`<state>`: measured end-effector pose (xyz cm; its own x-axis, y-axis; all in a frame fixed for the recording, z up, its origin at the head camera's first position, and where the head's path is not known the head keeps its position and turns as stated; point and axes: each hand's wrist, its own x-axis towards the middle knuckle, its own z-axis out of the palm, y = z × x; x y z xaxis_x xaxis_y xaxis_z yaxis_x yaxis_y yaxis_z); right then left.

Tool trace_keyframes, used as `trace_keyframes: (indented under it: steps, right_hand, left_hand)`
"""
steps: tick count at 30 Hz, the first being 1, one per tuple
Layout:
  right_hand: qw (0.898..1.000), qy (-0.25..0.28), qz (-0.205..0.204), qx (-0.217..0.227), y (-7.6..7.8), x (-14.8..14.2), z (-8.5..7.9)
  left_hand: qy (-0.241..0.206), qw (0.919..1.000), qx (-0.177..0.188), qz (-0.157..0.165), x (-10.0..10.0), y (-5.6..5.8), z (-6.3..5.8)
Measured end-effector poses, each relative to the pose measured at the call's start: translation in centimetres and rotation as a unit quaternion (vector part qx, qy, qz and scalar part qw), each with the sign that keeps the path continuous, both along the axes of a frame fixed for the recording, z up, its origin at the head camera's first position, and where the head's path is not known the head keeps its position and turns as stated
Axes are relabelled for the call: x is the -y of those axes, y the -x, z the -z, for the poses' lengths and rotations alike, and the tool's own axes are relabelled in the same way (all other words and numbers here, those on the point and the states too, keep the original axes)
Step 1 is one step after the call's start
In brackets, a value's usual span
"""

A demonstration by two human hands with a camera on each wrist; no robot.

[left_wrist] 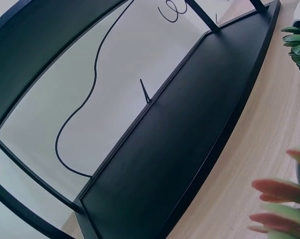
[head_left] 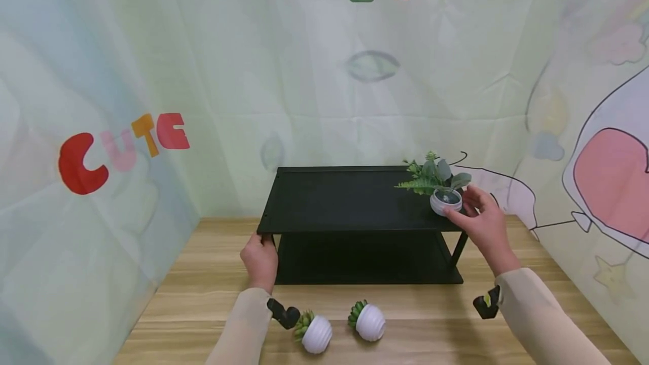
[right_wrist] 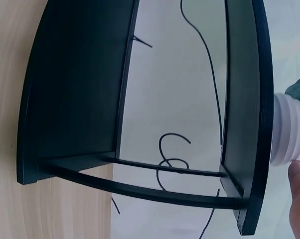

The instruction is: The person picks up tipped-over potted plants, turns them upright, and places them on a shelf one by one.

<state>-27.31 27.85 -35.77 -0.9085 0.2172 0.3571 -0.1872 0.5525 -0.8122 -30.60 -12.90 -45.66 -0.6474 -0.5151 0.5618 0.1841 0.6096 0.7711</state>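
Observation:
A black two-tier shelf [head_left: 334, 199] stands on the wooden table. My left hand [head_left: 259, 261] grips it at the left front corner, just under the top board, its fingers partly hidden behind the post. At the top board's right end is a leafy green potted plant [head_left: 446, 203] in a white ribbed pot. My right hand [head_left: 481, 221] holds that pot from the right, thumb at the front and fingers round the side. In the right wrist view the pot [right_wrist: 288, 129] sits right at the board's surface, with the thumb [right_wrist: 299, 181] against it.
Two small succulents in white ribbed pots, a left one [head_left: 316, 334] and a right one [head_left: 370, 323], lie tipped over on the table [head_left: 203, 297] before the shelf. A printed cloth backdrop [head_left: 304, 72] hangs behind and along both sides.

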Motion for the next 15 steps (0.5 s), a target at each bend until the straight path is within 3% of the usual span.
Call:
trace_keyframes:
  steps: [15]
  right_hand:
    - [0.999,0.033,-0.003,-0.022,-1.6,1.6,1.2]
  left_hand:
    - [-0.002,1.0000,-0.005,-0.002,0.0,0.0,-0.1]
